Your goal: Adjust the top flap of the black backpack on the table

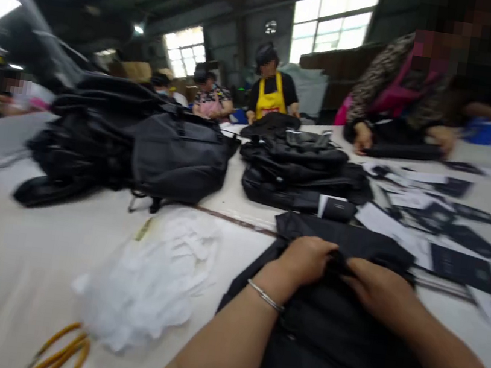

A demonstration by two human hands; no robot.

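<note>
A black fabric bag (333, 342) lies flat on the white table in front of me. My left hand (308, 260) rests on its upper part with fingers curled into the fabric; a thin metal bracelet sits on that wrist. My right hand (377, 288) lies right beside it, fingers bent and pressed on the same black fabric. The two hands almost touch at a fold near the bag's top edge.
A crumpled white plastic bag (150, 280) and yellow cords (61, 353) lie to my left. Piles of black bags (141, 145) (302, 168) fill the table's middle. Dark and white cards (448, 237) are scattered at right. Several people work at the far side.
</note>
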